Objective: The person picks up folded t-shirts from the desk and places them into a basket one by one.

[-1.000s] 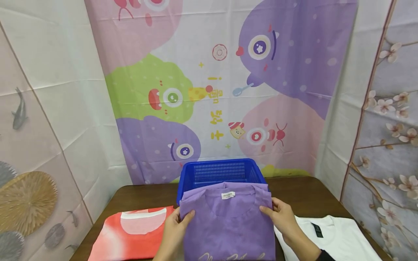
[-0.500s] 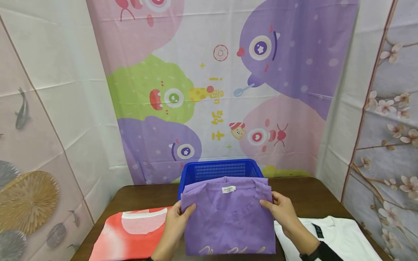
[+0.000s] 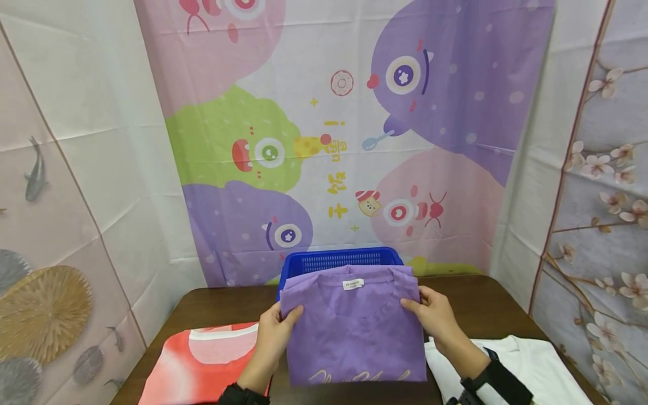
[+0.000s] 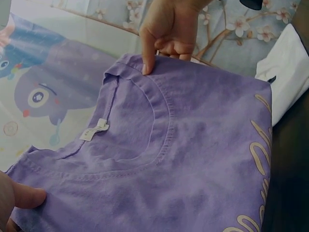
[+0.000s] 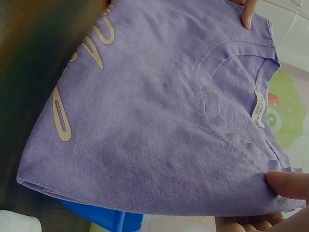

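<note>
A folded purple T-shirt (image 3: 354, 332) with a white neck label and gold script hangs between my two hands in the head view. My left hand (image 3: 275, 332) pinches its upper left side, thumb on the front and fingers behind. On the opposite side my right hand (image 3: 436, 316) grips the upper right edge the same way. The shirt overlaps the front of a blue plastic basket (image 3: 344, 257) in this view. In the left wrist view the shirt (image 4: 203, 130) spreads between both hands, its neckline facing the camera. The right wrist view shows the right thumb (image 5: 288, 184) pressing the fabric near the collar.
A folded red and pink shirt (image 3: 174, 365) lies on the left of the dark wooden table (image 3: 207, 306). On the right lies a folded white shirt (image 3: 536, 365) with a dark label. A cartoon-print cloth (image 3: 334, 112) hangs behind the basket.
Both hands have raised the purple shirt, and its lower edge now shows above the table. It covers more of the basket's front. The red and white shirts stay where they were.
</note>
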A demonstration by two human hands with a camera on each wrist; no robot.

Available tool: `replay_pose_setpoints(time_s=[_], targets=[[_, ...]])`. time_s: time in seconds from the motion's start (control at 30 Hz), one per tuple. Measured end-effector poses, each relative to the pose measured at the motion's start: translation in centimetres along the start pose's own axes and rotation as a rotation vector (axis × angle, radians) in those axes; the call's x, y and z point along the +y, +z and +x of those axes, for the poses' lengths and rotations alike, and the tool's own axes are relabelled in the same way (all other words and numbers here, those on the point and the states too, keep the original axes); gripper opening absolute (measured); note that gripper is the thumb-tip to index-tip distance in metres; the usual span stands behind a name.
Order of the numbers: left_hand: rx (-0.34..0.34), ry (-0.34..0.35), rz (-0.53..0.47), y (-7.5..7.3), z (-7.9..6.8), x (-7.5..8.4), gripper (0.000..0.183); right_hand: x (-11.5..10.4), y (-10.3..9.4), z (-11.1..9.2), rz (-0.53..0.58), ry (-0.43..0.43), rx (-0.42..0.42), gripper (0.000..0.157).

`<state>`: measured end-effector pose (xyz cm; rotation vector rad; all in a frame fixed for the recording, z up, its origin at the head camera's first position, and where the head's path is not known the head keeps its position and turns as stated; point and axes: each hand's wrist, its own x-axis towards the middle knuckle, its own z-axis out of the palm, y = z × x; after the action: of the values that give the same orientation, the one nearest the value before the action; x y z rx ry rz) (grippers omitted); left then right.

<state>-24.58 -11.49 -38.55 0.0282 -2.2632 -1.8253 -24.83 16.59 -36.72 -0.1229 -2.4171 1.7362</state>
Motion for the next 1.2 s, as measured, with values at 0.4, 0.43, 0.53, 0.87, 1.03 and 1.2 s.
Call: replay_pose_setpoints(time_s=[0.4,0.43,0.53,0.87,1.03,1.2], targets=[[-0.004,0.045,0.028,-0.2,1.6,1.3,0.033,-1.5,-0.1,1.4,-0.038,-0.005,-0.006,0.042],[-0.003,0.050,0.031,-0.2,1.7,1.4,0.032,-1.6,-0.1,1.5,-0.043,-0.008,-0.004,0.042],[0.006,0.072,0.044,-0.2,2.2,1.6,0.030,-2.1,-0.1,1.7,-0.054,-0.013,0.008,0.042],[0.035,0.108,0.059,-0.2,3.5,2.2,0.029,-3.2,-0.3,2.9,-0.049,-0.017,0.007,0.041],[0.046,0.097,0.062,-0.1,4.4,2.5,0.028,-3.9,-0.4,3.3,-0.042,-0.020,0.016,0.042],[0.065,0.126,0.078,0.2,5.1,3.1,0.027,-4.6,-0.7,3.6,-0.038,-0.004,0.006,0.046]])
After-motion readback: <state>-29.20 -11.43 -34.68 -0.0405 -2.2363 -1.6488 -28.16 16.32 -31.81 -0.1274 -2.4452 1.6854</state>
